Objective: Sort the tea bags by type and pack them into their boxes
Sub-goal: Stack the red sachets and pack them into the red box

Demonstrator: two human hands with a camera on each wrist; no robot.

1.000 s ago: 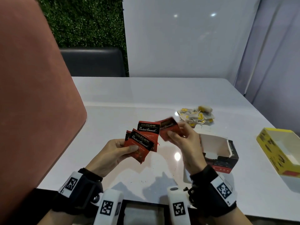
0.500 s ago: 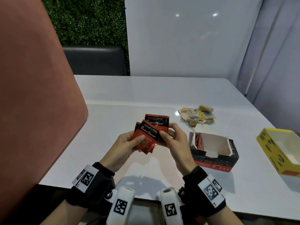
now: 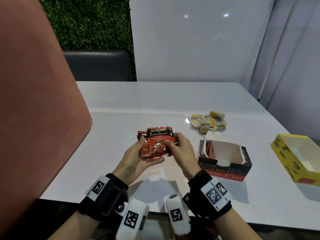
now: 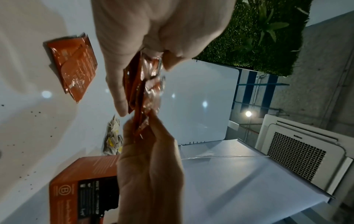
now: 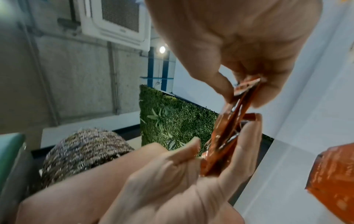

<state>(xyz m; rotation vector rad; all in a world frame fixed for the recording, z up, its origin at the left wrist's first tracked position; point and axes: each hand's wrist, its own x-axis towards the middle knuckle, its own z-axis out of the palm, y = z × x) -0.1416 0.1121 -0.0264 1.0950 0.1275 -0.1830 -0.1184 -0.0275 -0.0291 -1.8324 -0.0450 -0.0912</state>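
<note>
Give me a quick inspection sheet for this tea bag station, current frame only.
Surface: white table, glossy, with dark specks showing in the left wrist view.
Job's things: stack of red tea packets held above the table; red-and-black box open, a few red packets upright at its left end; yellow box open, looks empty from here; pile of yellow-tagged tea bags loose behind the red box.
Clutter: nothing seen.
Hands: left hand grips the stack from below; right hand pinches its right edge.
Cables: nothing seen.
Surroundings: pink chair back at left, dark seat and green hedge wall behind, white panel.
</note>
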